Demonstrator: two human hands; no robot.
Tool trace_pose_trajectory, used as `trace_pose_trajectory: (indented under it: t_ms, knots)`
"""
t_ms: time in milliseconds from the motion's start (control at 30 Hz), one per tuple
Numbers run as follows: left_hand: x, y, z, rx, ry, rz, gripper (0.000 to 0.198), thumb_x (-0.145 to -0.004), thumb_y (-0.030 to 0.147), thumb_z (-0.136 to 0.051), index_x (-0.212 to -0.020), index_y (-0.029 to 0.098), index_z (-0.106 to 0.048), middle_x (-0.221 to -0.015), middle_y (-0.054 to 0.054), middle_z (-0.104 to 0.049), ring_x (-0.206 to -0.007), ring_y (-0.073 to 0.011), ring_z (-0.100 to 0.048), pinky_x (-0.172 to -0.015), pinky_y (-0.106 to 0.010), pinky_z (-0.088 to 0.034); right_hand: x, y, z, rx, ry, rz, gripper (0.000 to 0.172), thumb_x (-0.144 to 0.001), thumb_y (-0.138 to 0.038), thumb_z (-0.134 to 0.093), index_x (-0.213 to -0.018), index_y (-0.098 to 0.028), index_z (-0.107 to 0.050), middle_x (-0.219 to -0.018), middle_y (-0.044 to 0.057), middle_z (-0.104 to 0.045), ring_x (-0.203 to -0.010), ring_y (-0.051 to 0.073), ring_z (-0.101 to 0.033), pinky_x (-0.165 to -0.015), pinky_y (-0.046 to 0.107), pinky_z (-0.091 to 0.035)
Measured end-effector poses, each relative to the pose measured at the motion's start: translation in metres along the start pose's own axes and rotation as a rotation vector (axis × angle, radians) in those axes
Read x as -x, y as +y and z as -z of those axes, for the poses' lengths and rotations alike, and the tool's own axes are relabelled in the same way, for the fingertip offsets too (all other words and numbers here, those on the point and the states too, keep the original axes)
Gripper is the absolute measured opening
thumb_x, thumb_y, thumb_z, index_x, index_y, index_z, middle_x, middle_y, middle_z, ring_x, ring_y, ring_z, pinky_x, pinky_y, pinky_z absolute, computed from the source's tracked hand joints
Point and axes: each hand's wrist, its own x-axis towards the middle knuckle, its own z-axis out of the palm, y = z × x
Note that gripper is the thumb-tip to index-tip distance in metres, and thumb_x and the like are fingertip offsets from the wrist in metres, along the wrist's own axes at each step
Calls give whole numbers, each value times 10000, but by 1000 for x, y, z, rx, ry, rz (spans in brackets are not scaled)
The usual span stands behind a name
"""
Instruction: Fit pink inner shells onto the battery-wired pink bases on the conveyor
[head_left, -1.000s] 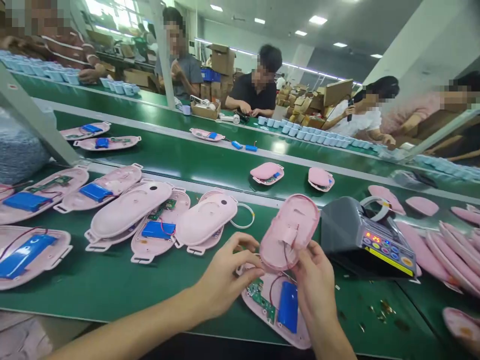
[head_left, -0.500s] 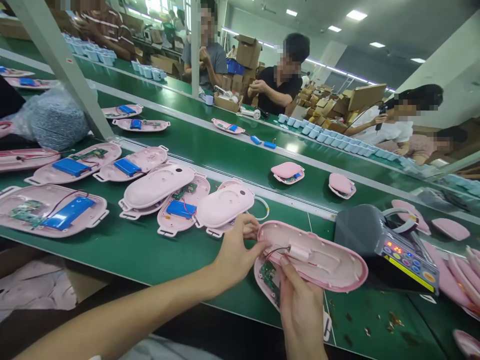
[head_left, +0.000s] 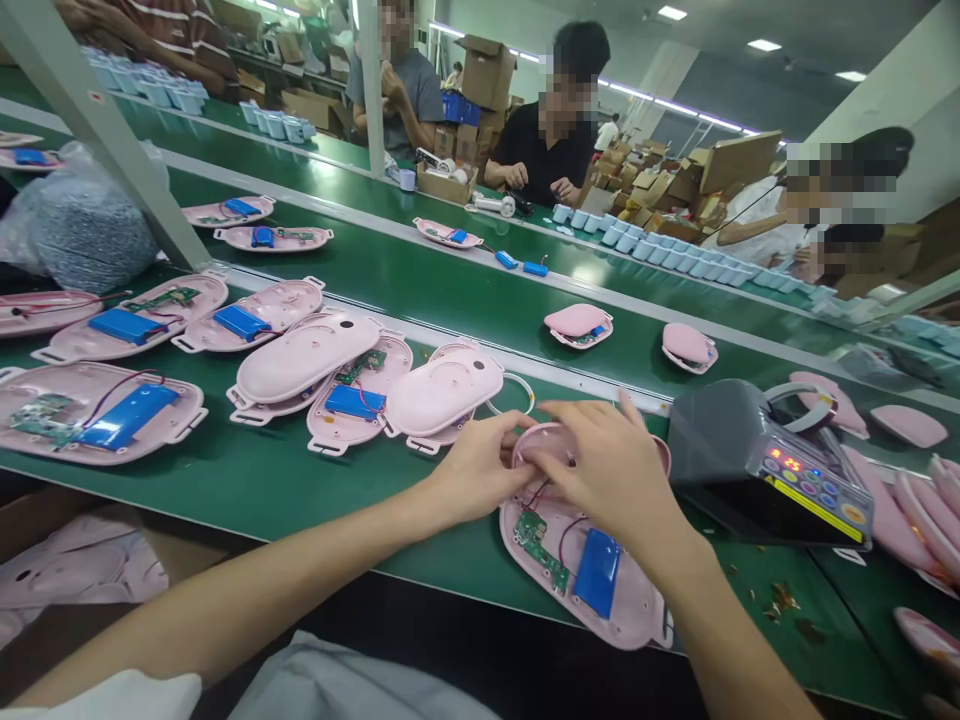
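A pink plastic cover (head_left: 546,440) is raised at a tilt above a pink bottom shell (head_left: 634,615), mostly hidden behind my hands. My left hand (head_left: 480,462) grips the cover's left end, thumb and fingers closed on it. Across its middle lies my right hand (head_left: 611,460), thumb on the inner side and fingers over the far edge. Below them, the bottom shell rests on the green table edge, holding a green circuit board (head_left: 536,545) and a blue battery pack (head_left: 598,572). Thin wires (head_left: 536,497) run from the board up toward the cover.
To the right stands a dark dispenser machine (head_left: 720,450) with a lit display. Several pink shells with batteries, such as one shell (head_left: 180,425), lie leftward. A green conveyor (head_left: 465,280) runs behind, carrying more shells. Co-workers sit across it. Brown scraps (head_left: 784,600) lie near the machine.
My right hand has moved from beneath the cover to over it, and the cover has tilted. The bottom shell's battery and board now show more. The view has shifted slightly.
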Motion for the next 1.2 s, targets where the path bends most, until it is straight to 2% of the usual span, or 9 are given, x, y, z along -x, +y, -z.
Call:
trace_pose_trajectory:
  t_ms: [133,333,433,533,600,667,800,967,1200]
  knots:
    - [-2,1,1,-36,53,50,251,-789,245,-698,-1005,162,-601,-869,-66,-721,-785,-211,-705,-622,-282,-557,-17,14,-4,-206,-244,-103,166,-886,-283,-557,-870,-215,-708,-803,13,-683,-698,158,-590,-682,274,-442]
    - [-4,6,4,-219,-83,26,136,-903,270,-528,-1017,197,-516,-657,46,-558,-557,-130,-528,-510,-221,-390,-6,20,-14,-417,15,-98,249,-769,-193,-648,-1015,-194,-686,-959,19,-701,-840,154,-654,-774,253,-503]
    - [-4,9,6,-374,-82,24,168,-910,326,-508,-1032,212,-490,-609,75,-451,-531,-132,-452,-498,-223,-345,26,27,-12,-429,356,-100,194,-814,-203,-645,-1003,-185,-686,-980,38,-687,-906,157,-649,-853,282,-517]
    - [-9,7,9,-493,-63,38,256,-932,443,-479,-1051,217,-488,-613,61,-489,-534,-153,-458,-504,-240,-364,75,51,-15,-618,958,-550,253,-818,-395,-691,-825,-151,-626,-729,23,-637,-685,153,-632,-700,304,-560]
    - [-12,6,7,-520,-104,50,339,-936,523,-464,-1075,216,-502,-623,40,-543,-534,-173,-492,-504,-257,-391,103,74,-18,-890,1144,-900,453,-730,-563,-729,-795,-143,-575,-640,4,-592,-563,153,-594,-593,329,-570]
    - [-15,7,3,-498,-170,24,394,-940,549,-459,-1137,215,-529,-771,-16,-655,-660,-213,-602,-590,-283,-476,119,97,-19,-1117,1095,-1057,585,-627,-641,-766,-839,-131,-574,-705,35,-627,-601,185,-623,-591,373,-586]
    - [-19,11,-7,-424,-244,-12,438,-949,519,-480,-1253,219,-574,-1200,-83,-681,-1061,-284,-645,-890,-332,-521,124,121,-15,-1225,1056,-1047,568,-558,-537,-840,-857,-135,-572,-841,62,-669,-700,183,-651,-677,361,-598]
    - [-21,10,-12,-372,-218,13,430,-948,443,-508,-1277,182,-601,-1236,-93,-686,-1106,-291,-640,-987,-379,-489,135,115,-6,-1181,1158,-1106,564,-481,-460,-870,-857,-151,-584,-805,10,-659,-648,125,-608,-654,311,-590]
    - [-21,7,-12,-302,-214,29,393,-947,421,-515,-1241,184,-625,-1213,-86,-696,-1088,-282,-651,-957,-366,-502,122,115,1,-1185,967,-1154,599,-524,-535,-843,-902,-119,-635,-913,82,-685,-699,154,-626,-628,316,-588]
